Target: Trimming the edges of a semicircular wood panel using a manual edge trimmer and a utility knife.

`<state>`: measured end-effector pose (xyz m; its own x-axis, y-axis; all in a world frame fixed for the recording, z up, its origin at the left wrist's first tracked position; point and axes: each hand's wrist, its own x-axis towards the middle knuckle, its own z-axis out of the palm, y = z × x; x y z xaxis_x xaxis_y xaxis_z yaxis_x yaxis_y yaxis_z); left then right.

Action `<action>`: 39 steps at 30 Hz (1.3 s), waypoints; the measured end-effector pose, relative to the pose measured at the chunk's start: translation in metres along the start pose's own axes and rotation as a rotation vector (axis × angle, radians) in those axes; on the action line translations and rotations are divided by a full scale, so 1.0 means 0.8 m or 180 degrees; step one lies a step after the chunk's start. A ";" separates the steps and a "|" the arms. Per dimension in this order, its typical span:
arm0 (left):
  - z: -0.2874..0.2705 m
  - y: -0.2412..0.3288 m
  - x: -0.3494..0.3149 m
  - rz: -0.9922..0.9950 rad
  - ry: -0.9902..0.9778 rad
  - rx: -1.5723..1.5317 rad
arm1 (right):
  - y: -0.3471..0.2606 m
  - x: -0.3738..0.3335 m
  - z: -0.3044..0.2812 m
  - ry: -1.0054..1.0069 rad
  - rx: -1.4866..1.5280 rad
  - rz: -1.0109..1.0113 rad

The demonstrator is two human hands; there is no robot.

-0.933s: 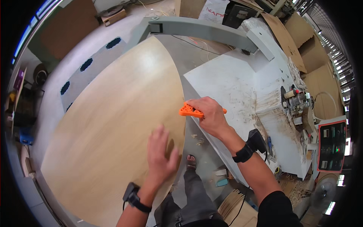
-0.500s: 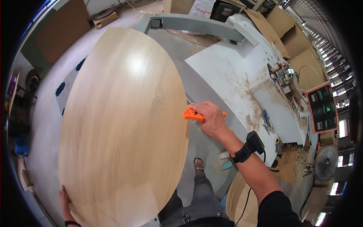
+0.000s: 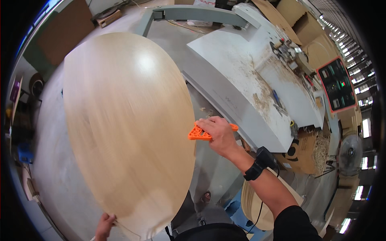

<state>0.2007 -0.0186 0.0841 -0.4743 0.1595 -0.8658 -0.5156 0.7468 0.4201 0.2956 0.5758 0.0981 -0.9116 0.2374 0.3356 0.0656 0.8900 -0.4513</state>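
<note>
The oval wooden panel fills the left and centre of the view, pale veneer face up, glare near its far end. Its near edge is gripped by the left hand, fingers curled onto the rim at the near left corner; the grip reads as pressed onto the panel edge, though most of the hand is cut off by the frame. To the right stands the white machine counter, strewn with sawdust, with a control screen beyond its far right corner

The right hand sits at the panel's right edge, fingers pinched around an orange plastic hand tool that touches the rim. A black wrist device sits on that forearm

Procedure, as judged from this position:
- Keep the left hand firm so the panel does not rock or swing
- Hold the orange tool flat against the edge and follow the curve evenly
- Keep pressure light; the veneer face probably marks easily
- Keep fingertips behind the tool's working side
</note>
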 end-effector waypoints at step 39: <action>0.535 0.278 -0.055 0.4874 0.0754 0.1959 | -0.098 -0.634 -0.229 0.2292 0.3706 0.4524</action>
<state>0.4120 0.4167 0.0997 -0.3619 0.8828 0.2996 0.8089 0.1376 0.5717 0.8271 0.4574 0.1150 -0.1253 0.7789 -0.6145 -0.0511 -0.6236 -0.7801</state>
